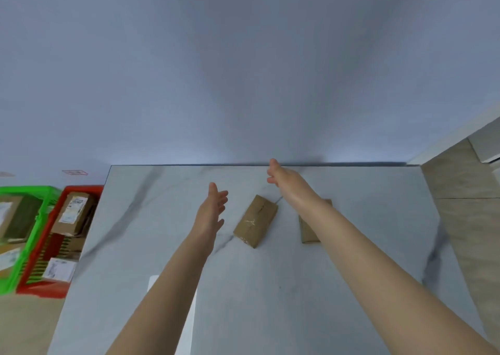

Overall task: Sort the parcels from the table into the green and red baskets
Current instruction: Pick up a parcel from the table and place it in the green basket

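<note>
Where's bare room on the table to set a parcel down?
Bare: table left stretch, between red basket and left hand; also its right end, past the right parcel. Crowded: the middle, where the centre parcel lies and the right hand reaches across.

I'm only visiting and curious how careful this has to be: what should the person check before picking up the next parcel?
1. Left hand free: ok, open, holds nothing.
2. Right hand free: ok, open, holds nothing.
3. Middle parcel reachable: ok, nothing covers it.
4. Second parcel in full view: not ok, the right forearm hides part.
5. Room in red basket and green basket: cannot tell, both already hold parcels.
6. Which basket the middle parcel belongs in: cannot tell, no label shows.
</note>
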